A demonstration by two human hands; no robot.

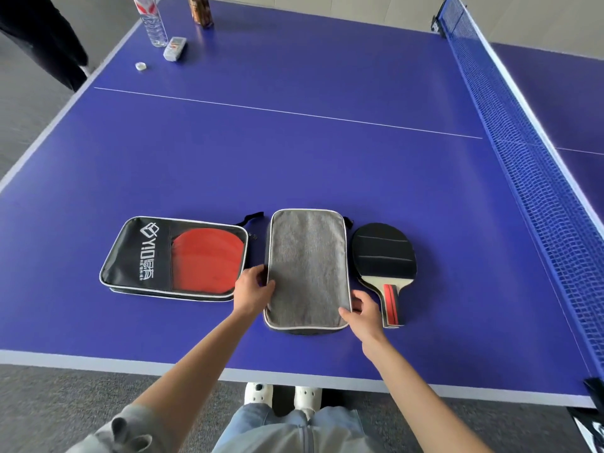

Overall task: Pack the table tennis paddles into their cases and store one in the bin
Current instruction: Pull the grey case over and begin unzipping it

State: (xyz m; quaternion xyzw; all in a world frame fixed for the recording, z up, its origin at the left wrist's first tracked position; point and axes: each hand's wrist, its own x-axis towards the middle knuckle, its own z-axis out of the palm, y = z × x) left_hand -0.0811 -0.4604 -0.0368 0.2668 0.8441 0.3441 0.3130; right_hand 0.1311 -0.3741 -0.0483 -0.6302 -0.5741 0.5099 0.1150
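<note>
Nearest the lens, at the bottom of the frame, sit a grey sleeve, jeans and white clogs; from there both forearms reach up to the blue table (294,165). At centre left lies the black case (143,256), closed as far as can be seen, with a red paddle (209,259) showing through its clear window. Just right of it the left hand (253,291) pinches the left edge of the grey case (307,269), thumb on top and fingers curled at the rim. At the case's lower right corner the right hand (362,313) holds the edge, fingers bent round it. Just beside the grey case, apart from it, the black paddle (382,256) lies flat, handle toward the camera, not yet packed. No bin is visible. One likely risk: whether the zip is open cannot be told, and lifting the soft case by its edges may let it sag or nudge the loose paddle. In the upper left stand a water bottle (153,24), a brown can (201,9), a small pack (175,49) and a bottle cap (141,66); the net (523,152) runs down the right side over grey carpet.
</note>
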